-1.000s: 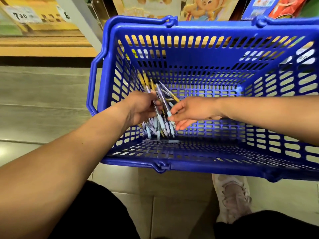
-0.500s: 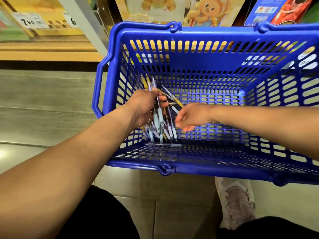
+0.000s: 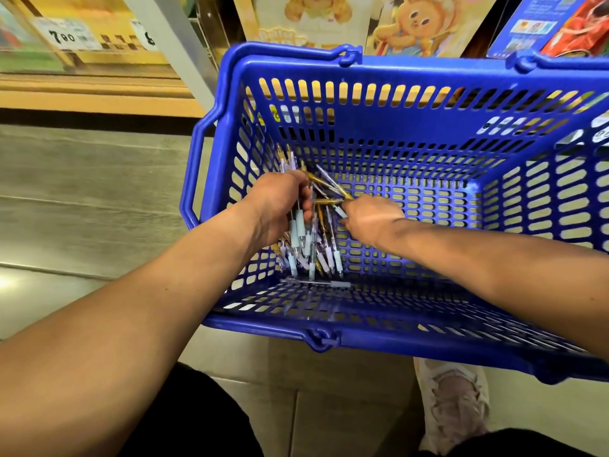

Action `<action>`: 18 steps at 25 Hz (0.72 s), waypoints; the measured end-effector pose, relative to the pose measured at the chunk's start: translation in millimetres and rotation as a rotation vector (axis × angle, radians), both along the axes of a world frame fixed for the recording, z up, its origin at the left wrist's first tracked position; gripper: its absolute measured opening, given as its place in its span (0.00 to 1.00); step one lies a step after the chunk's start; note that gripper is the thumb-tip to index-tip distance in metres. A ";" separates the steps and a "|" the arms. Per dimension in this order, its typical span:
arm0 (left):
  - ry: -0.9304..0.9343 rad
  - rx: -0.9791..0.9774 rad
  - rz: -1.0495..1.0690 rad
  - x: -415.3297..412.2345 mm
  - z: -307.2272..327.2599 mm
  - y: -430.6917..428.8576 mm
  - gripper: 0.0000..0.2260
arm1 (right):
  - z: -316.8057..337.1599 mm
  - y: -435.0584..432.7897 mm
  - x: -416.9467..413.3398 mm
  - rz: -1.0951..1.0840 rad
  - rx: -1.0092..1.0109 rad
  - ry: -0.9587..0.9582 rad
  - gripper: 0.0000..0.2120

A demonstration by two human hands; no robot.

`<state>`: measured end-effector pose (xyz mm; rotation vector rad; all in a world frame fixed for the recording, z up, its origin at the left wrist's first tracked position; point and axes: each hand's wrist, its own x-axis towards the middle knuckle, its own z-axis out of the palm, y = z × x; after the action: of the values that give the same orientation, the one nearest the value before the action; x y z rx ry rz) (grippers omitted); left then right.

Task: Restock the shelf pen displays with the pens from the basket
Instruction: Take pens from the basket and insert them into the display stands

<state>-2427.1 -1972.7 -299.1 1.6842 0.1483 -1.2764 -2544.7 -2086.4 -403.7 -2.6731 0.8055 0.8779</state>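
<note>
A blue plastic basket (image 3: 428, 133) stands on the floor in front of a low shelf. In its near left corner lies a bunch of pens (image 3: 316, 255) with pale blue grips, some with gold barrels. My left hand (image 3: 280, 206) grips this bunch from the left, fingers curled round several barrels. My right hand (image 3: 369, 217) reaches in from the right and pinches one pen at the bunch's upper side. One single pen (image 3: 329, 284) lies flat on the basket floor just below the bunch.
The basket's handles (image 3: 197, 179) hang folded at its sides. Behind it a shelf holds picture boxes with a cartoon bear (image 3: 418, 24) and a price label (image 3: 67, 37). My shoe (image 3: 451, 400) is on the tiled floor below the basket.
My left hand has closed tighter round the bunch of pens. My right hand turned from flat against the pens to pinching one near the top. The view shifted slightly downward.
</note>
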 end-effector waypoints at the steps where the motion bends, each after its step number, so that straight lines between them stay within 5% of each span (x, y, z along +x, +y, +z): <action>1: -0.010 0.013 0.002 0.8 -1.9 -0.5 0.09 | 0.4 -3.9 0.5 -0.016 -0.012 0.016 0.08; 7: -0.018 0.060 -0.016 -4.9 -12.7 -9.2 0.09 | 13.4 -66.4 -43.5 -0.114 -0.058 0.127 0.12; 13: -0.028 0.072 -0.096 -19.5 -13.2 -22.2 0.06 | 46.0 -105.6 -94.0 0.116 0.026 0.448 0.15; 15: 0.007 0.068 -0.098 -27.9 -10.0 -28.5 0.10 | 65.9 -106.2 -103.1 0.079 0.145 0.434 0.12; 18: 0.049 0.091 -0.095 -37.8 -8.5 -34.0 0.14 | 92.9 -93.1 -103.5 -0.251 0.543 0.320 0.11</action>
<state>-2464.9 -2006.7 -307.6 1.7562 0.1588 -1.4008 -2648.2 -2179.6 -310.8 -1.9479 0.8006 1.2606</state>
